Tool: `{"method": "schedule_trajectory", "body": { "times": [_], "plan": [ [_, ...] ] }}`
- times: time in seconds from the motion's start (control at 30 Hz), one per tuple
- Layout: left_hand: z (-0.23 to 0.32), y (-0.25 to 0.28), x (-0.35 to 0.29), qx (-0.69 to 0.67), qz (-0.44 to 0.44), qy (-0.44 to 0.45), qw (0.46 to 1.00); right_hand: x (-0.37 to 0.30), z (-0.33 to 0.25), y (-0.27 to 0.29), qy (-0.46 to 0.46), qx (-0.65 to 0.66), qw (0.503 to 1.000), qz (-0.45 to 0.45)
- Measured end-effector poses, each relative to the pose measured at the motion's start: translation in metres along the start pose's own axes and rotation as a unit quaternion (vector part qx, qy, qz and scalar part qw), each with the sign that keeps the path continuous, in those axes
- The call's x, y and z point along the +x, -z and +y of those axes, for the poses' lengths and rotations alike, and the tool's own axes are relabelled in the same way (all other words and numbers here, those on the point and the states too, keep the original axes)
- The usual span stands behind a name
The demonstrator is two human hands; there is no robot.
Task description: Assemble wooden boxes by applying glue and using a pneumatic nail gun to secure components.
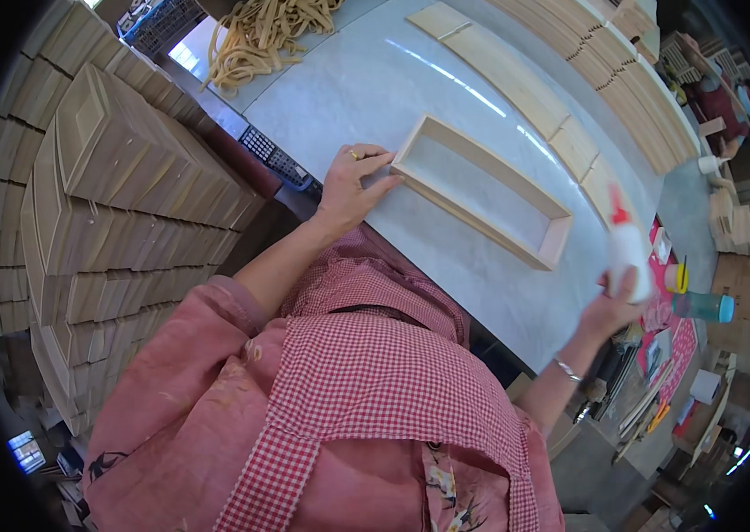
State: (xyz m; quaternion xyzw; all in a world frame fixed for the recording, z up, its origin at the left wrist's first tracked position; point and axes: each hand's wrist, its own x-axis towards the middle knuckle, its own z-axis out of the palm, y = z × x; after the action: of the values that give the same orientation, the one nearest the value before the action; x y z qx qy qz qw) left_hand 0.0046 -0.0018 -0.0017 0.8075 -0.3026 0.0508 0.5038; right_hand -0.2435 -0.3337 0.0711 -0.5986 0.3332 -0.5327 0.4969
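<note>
A long, rectangular light-wood frame (474, 210) with an open middle lies on the pale tabletop in front of me. At its left end my left hand (353, 184) grips the near corner between thumb and fingers. My right hand (612, 310) is wrapped round a white squeeze bottle (629, 257) with a red nozzle, likely glue. The bottle is upright, nozzle pointing away from me, and apart from the frame's right end. It is slightly blurred by motion.
Flat wooden strips (517, 89) lie in a row across the table (348, 97), with stacked slats (614, 66) behind. Tan bands (268, 35) heap at the far left near a dark keypad device (273, 158). Stacked wooden frames (135, 151) rise at left; a teal bottle (703, 307) stands right.
</note>
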Motion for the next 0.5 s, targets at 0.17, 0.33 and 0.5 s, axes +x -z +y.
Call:
{"method": "schedule_trajectory", "body": {
  "times": [0.17,0.33,0.5],
  "plan": [
    [0.000,-0.002,-0.001,-0.009,-0.003,0.001,1.000,-0.085,-0.020,-0.080,-0.026,-0.020,0.982,-0.186],
    [0.000,-0.003,-0.002,-0.003,0.012,-0.008,1.000,-0.112,-0.025,-0.115,-0.030,-0.063,0.961,-0.267],
    [-0.002,-0.004,-0.003,0.010,0.034,-0.033,0.999,-0.119,-0.028,-0.133,-0.030,-0.075,0.950,-0.302]
  ]
}}
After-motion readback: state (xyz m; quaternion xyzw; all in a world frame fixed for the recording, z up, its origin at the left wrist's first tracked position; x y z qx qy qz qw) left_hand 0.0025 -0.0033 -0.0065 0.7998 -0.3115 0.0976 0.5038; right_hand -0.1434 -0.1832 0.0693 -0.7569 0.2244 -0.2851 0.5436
